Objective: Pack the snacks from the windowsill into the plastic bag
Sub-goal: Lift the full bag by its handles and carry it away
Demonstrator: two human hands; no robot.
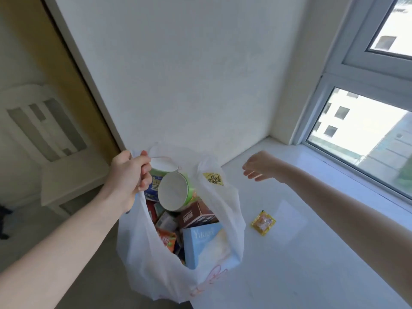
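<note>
Gripping one bag [142, 253]: left hand [128, 175]; one packet [263, 223] on windowsill [312, 253]

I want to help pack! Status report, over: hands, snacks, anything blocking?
Left hand grips plastic bag handle; right hand open, empty, over windowsill. One yellow packet on sill, nothing blocking it.

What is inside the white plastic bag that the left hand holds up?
In the plastic bag, near its mouth: two green cups, a brown box, a light blue box and an orange packet, with small boxes between. Whatever lies beneath them is covered.
</note>
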